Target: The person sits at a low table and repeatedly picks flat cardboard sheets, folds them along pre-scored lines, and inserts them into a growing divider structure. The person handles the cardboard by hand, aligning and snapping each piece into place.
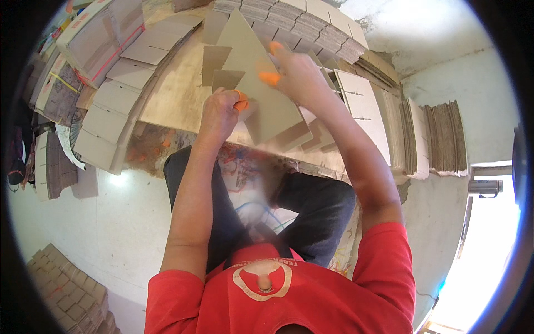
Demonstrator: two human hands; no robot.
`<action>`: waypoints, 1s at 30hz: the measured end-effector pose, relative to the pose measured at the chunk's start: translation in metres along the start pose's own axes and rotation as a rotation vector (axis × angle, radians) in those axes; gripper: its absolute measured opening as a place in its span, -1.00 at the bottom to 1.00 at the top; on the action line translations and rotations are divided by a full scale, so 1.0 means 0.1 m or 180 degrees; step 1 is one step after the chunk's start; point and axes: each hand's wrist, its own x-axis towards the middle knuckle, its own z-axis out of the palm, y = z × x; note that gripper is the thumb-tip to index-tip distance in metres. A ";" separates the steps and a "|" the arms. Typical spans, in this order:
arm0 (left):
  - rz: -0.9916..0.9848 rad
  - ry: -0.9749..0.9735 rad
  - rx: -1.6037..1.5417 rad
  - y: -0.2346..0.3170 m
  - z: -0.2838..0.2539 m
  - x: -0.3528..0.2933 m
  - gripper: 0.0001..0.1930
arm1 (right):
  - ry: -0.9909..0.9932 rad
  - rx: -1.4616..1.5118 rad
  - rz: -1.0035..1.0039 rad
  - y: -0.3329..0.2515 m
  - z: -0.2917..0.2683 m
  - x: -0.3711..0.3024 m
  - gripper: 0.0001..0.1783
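Note:
In front of me a tall grey-brown cardboard sheet point(256, 94) stands slanted among smaller slotted cardboard strips point(216, 65), which cross it like a box divider. My left hand point(221, 111) is closed at the left side of this cardboard, with an orange cover on a fingertip; its fingers are partly hidden. My right hand point(297, 75) is over the sheet's right side, thumb and forefinger apart in orange covers. Nothing shows between those fingers; whether they touch the sheet I cannot tell.
A wooden board point(178, 83) lies under the work. Slotted cardboard rows point(114, 103) lie to the left beside a large carton point(97, 39). Thick cardboard stacks point(295, 22) stand at the back, with more upright bundles point(445, 139) at the right wall. Another stack point(72, 289) sits at lower left.

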 end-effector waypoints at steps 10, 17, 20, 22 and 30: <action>0.0017 -0.0085 0.0180 0.04 0.01 0.00 -0.84 | 0.0025 0.0181 -0.0379 0.07 0.17 -0.43 -0.57; 0.0028 0.0014 -0.0179 0.04 0.00 0.00 -0.88 | 0.0213 0.0663 -0.0678 0.11 0.22 -0.44 -0.67; 0.0097 0.0007 -0.0155 0.01 0.01 0.00 -0.83 | 0.0132 0.0933 -0.0711 0.16 0.19 -0.37 -0.51; 0.0113 0.0022 -0.0203 -0.01 0.01 0.00 -0.83 | 0.0002 0.1007 -0.0594 0.14 0.16 -0.34 -0.49; 0.0016 -0.0051 -0.0153 -0.01 0.05 0.01 -0.86 | -0.0949 0.0232 -0.0591 0.34 0.66 -0.26 -0.70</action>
